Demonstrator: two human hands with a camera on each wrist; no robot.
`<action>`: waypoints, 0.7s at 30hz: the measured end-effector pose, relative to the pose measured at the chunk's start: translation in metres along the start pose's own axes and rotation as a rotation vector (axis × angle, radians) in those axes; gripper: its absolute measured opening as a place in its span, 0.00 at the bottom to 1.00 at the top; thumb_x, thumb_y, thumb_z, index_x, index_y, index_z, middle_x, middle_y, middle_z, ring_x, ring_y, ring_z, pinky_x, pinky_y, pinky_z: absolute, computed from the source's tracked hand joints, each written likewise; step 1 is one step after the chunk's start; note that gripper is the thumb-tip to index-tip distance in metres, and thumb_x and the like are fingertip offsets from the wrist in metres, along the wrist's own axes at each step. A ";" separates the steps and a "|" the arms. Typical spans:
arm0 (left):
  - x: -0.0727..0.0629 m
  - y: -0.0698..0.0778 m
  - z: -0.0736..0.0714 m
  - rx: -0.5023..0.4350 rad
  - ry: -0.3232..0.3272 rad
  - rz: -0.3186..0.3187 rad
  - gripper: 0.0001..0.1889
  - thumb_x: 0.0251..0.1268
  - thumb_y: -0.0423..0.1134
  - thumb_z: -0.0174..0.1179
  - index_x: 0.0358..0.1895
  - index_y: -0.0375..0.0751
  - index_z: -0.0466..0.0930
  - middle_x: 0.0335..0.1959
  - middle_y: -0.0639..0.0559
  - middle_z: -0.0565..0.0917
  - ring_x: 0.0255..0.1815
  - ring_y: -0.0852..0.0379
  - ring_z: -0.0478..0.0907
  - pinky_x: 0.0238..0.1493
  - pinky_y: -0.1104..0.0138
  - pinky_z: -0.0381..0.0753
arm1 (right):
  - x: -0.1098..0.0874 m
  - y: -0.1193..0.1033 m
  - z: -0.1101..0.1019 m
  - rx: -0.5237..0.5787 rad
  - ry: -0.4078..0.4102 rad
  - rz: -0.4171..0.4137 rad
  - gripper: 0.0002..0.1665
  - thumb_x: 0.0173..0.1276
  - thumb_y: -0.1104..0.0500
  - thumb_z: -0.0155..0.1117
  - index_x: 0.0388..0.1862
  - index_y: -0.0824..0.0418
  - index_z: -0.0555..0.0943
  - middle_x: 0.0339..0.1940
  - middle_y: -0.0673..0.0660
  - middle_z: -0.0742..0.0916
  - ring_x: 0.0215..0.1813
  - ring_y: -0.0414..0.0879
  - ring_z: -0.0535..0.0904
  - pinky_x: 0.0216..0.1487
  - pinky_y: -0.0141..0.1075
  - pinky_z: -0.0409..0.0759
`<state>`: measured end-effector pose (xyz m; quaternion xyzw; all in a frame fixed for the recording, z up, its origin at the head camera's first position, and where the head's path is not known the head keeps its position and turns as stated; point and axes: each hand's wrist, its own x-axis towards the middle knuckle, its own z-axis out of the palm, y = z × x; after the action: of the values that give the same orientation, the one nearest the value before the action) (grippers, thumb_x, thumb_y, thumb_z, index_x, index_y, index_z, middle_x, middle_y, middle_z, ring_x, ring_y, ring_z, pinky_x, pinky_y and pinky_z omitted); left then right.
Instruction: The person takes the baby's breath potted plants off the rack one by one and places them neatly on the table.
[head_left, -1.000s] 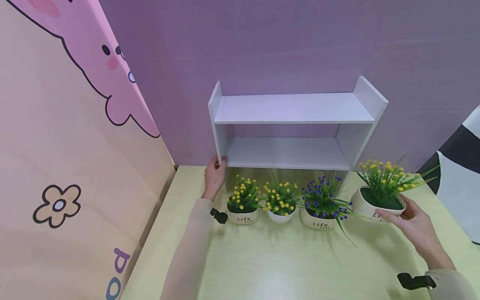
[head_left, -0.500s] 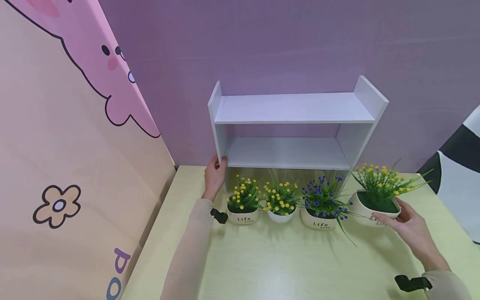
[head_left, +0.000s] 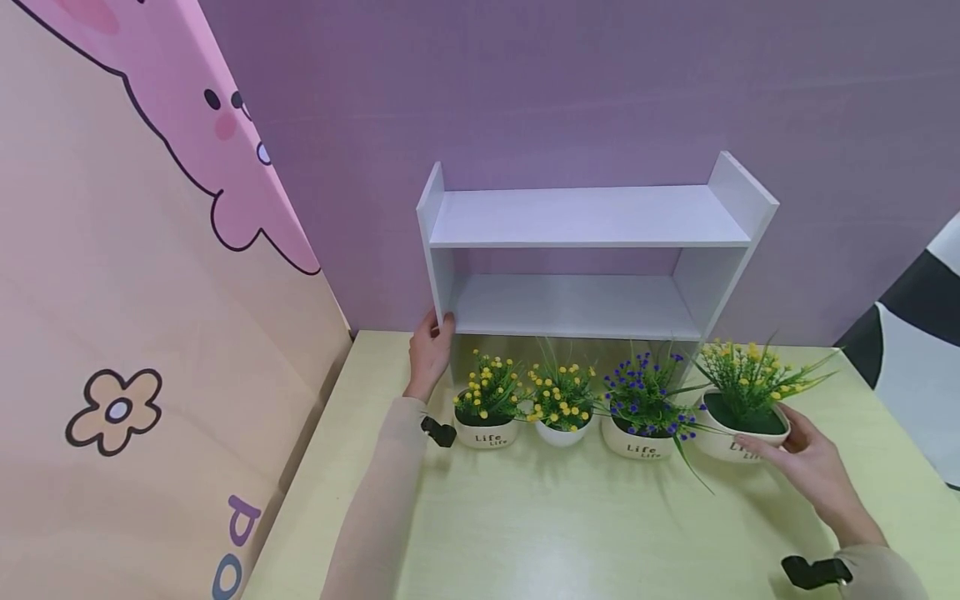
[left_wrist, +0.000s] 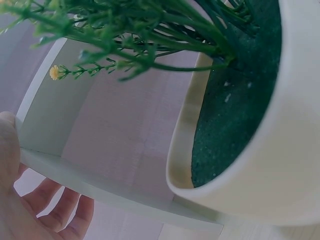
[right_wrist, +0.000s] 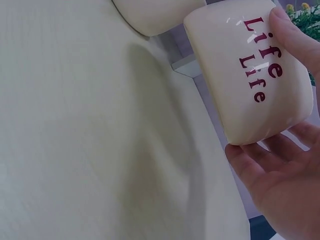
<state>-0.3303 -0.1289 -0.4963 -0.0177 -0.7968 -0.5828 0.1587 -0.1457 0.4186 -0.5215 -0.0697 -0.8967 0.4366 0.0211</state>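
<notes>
In the head view my left hand (head_left: 428, 360) grips the left side panel of a white two-tier shelf (head_left: 577, 307). The left wrist view shows its fingers (left_wrist: 52, 212) curled at that panel's edge. On the right, my right hand (head_left: 813, 471) holds a potted plant (head_left: 742, 450) with yellow flowers, its thumb on the front of the cream pot printed "Life". The right wrist view shows the fingers beneath the pot's side (right_wrist: 250, 75); whether its base touches the table I cannot tell. Just left of it stands a potted plant with blue-purple flowers (head_left: 637, 447).
Two more yellow-flowered plants, one in a cream pot (head_left: 486, 437) and one in a white pot (head_left: 561, 436), complete the row before the shelf. The pale table (head_left: 547, 533) meets a decorated wall (head_left: 172, 317) on the left and a purple wall (head_left: 570, 92) behind.
My right hand has brought the yellow-flowered potted plant left and down, closer to the blue-purple one. The left hand and the shelf have stayed in place.
</notes>
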 end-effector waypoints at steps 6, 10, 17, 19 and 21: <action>0.001 0.000 0.000 -0.002 -0.001 -0.005 0.28 0.83 0.57 0.52 0.76 0.48 0.76 0.66 0.39 0.84 0.65 0.38 0.83 0.61 0.38 0.83 | 0.001 0.005 0.003 0.006 -0.010 0.006 0.62 0.77 0.47 0.70 0.89 0.67 0.40 0.77 0.82 0.70 0.48 0.10 0.66 0.42 0.15 0.72; 0.001 0.000 0.000 -0.004 -0.004 -0.007 0.28 0.83 0.57 0.51 0.76 0.47 0.76 0.67 0.39 0.84 0.66 0.37 0.83 0.62 0.38 0.83 | 0.001 0.010 0.004 0.027 -0.038 0.024 0.62 0.78 0.45 0.68 0.90 0.64 0.38 0.82 0.82 0.60 0.52 0.10 0.64 0.43 0.13 0.69; 0.001 0.000 0.001 0.001 0.001 -0.014 0.28 0.83 0.57 0.52 0.76 0.48 0.76 0.67 0.39 0.84 0.66 0.37 0.83 0.62 0.38 0.83 | -0.001 0.020 0.006 0.050 -0.044 0.027 0.62 0.79 0.45 0.68 0.90 0.61 0.37 0.84 0.80 0.55 0.61 0.13 0.65 0.46 0.11 0.67; 0.000 0.000 0.001 0.000 0.000 -0.016 0.28 0.83 0.57 0.52 0.76 0.48 0.76 0.67 0.39 0.84 0.66 0.37 0.83 0.62 0.38 0.83 | -0.002 0.022 0.007 0.046 -0.045 0.027 0.61 0.79 0.46 0.68 0.90 0.63 0.37 0.84 0.81 0.55 0.58 0.11 0.65 0.46 0.11 0.66; 0.001 0.000 0.001 -0.004 0.001 -0.015 0.27 0.83 0.57 0.52 0.75 0.49 0.76 0.66 0.40 0.84 0.66 0.38 0.83 0.61 0.38 0.83 | -0.002 0.023 0.007 0.039 -0.060 0.044 0.62 0.80 0.46 0.66 0.89 0.65 0.35 0.85 0.80 0.52 0.66 0.17 0.66 0.46 0.11 0.66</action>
<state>-0.3311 -0.1281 -0.4965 -0.0117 -0.7957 -0.5854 0.1548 -0.1420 0.4270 -0.5437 -0.0760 -0.8864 0.4564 -0.0142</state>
